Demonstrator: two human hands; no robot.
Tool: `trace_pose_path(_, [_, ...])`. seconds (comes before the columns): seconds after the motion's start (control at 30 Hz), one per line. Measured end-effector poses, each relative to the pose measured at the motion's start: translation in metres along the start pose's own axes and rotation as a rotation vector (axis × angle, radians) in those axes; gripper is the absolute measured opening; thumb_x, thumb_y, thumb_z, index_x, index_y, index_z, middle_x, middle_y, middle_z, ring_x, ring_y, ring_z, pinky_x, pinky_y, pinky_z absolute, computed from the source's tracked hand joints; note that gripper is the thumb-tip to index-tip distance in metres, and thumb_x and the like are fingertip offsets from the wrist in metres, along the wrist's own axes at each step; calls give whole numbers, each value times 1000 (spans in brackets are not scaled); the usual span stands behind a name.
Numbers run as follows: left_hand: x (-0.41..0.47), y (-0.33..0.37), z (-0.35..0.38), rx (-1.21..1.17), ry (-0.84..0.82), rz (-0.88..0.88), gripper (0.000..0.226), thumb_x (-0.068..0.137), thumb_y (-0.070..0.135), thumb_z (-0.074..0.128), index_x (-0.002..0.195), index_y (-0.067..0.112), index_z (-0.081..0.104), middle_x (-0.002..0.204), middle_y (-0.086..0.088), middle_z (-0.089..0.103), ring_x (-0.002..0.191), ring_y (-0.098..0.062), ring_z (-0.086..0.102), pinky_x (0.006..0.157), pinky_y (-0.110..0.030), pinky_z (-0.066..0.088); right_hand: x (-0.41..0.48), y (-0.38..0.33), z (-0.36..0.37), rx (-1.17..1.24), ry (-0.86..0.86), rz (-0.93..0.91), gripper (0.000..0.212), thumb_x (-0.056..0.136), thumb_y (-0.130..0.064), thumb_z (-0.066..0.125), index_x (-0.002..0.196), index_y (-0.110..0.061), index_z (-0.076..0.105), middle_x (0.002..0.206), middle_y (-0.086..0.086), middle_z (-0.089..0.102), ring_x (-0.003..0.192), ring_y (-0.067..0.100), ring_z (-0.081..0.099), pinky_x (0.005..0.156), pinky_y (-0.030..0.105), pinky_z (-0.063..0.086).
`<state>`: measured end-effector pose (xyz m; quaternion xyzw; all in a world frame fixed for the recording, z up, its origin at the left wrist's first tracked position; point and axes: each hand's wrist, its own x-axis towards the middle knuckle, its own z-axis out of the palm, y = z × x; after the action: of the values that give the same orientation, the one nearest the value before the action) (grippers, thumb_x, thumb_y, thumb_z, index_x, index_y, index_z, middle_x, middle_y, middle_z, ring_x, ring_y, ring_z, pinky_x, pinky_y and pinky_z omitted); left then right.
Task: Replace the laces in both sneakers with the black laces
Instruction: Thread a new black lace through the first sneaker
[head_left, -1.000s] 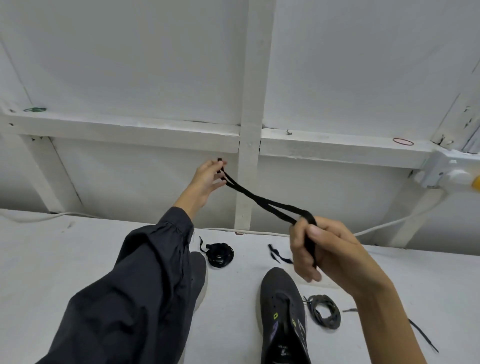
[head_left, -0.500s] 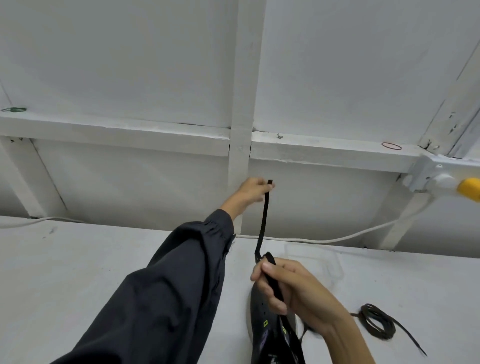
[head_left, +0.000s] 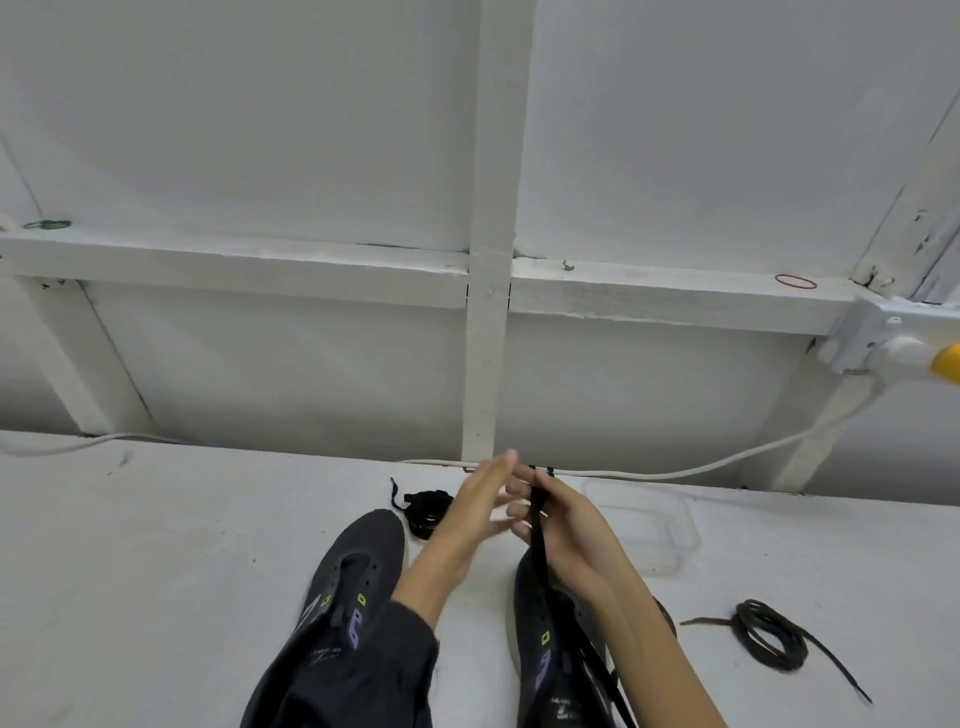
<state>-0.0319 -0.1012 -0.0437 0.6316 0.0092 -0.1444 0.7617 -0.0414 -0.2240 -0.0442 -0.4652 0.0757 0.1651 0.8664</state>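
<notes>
The flat black fabric lace (head_left: 536, 525), stretched between both hands a second ago, is now gathered above the dark grey sneaker (head_left: 529, 603), tips pinched in the right hand (head_left: 571, 535); the left hand (head_left: 475, 517) is spread open (blurred). Ends look evened, so threading is expected.

The left hand (head_left: 480, 512) is pointing forward with fingers straight, holding nothing (blur is softening their outline). Its wrist is showing bare beyond a dark sleeve (head_left: 363, 670). The right hand (head_left: 566, 540) is sitting just beside it, whether touching cannot be told, and is gripping a black lace (head_left: 537, 525) in curled fingers. The right forearm is showing bare.
</notes>
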Motion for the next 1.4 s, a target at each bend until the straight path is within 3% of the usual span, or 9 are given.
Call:
trace_pose_path(0.07, [-17, -9, 7, -71, -78, -19, 36, 96, 47, 50, 108, 17, 65, 75, 8, 58, 72, -8, 56, 84, -35, 56, 2, -5, 6, -17, -9, 13, 31, 100, -23, 47, 111, -5, 69, 102, 8, 72, 77, 18, 68, 72, 30, 50])
trace_pose_path(0.17, [-24, -13, 5, -111, -36, -1, 28, 91, 37, 61, 101, 10, 60, 85, -4, 61, 79, -17, 64, 93, -41, 54, 6, -10, 10, 5, -39, 35, 33, 101, -21, 46, 120, -2, 64, 120, 12, 69, 101, 23, 67, 87, 35, 52])
trace_pose_path(0.33, [-35, -16, 2, 3, -140, -41, 29, 97, 22, 58, 124, 11, 59, 107, -12, 72, 84, -22, 69, 91, -36, 55, 17, -20, 6, -91, -24, -24, 34, 103, -20, 41, 124, -3, 61, 122, 9, 69, 118, 23, 61, 102, 34, 43])
trace_pose_path(0.43, [-39, -20, 4, 36, -111, -42, 26, 98, 20, 55, 119, 9, 64, 96, -7, 73, 73, -16, 63, 86, -31, 55, 20, -28, 5, -201, -40, -33, 34, 103, -23, 39, 126, -8, 60, 124, 5, 68, 121, 17, 59, 106, 35, 36])
trace_pose_path(0.9, [-72, -20, -5, -209, -282, -156, 29, 96, 14, 54, 119, 2, 66, 71, -3, 51, 57, -13, 49, 67, -33, 53, 16, -27, -26, -350, 5, -61, 41, 103, -47, 35, 132, -26, 56, 114, 13, 71, 104, 30, 69, 94, 52, 52])
trace_pose_path(1.0, [-74, -15, -5, -429, -294, -161, 31, 93, 9, 53, 120, -1, 66, 76, -8, 56, 62, -15, 55, 65, -32, 56, 10, -22, -29, -524, 17, -29, 39, 101, -46, 43, 128, -22, 58, 105, 16, 73, 88, 32, 72, 74, 41, 58])
trace_pose_path(1.17, [-64, -6, -10, -717, -231, -108, 36, 89, 0, 49, 122, -5, 63, 103, -18, 68, 90, -25, 70, 80, -37, 60, -10, -21, -34, -834, 20, 49, 40, 97, -40, 57, 114, -4, 61, 82, 19, 73, 67, 32, 70, 67, 38, 59])
trace_pose_path(1.27, [-59, -1, -12, -778, -219, -102, 38, 89, -3, 48, 125, -7, 59, 114, -21, 66, 102, -28, 68, 88, -39, 58, -24, -21, -37, -1057, 132, -56, 34, 96, -34, 59, 100, -2, 66, 76, 18, 73, 60, 30, 70, 61, 37, 61])
trace_pose_path(1.4, [-55, 2, -10, -808, -192, -97, 38, 87, -4, 49, 123, -8, 59, 115, -20, 66, 102, -28, 69, 87, -37, 58, -42, -22, -35, -1068, -202, -90, 25, 96, -34, 60, 99, -13, 73, 87, 2, 72, 80, 12, 66, 68, 31, 56])
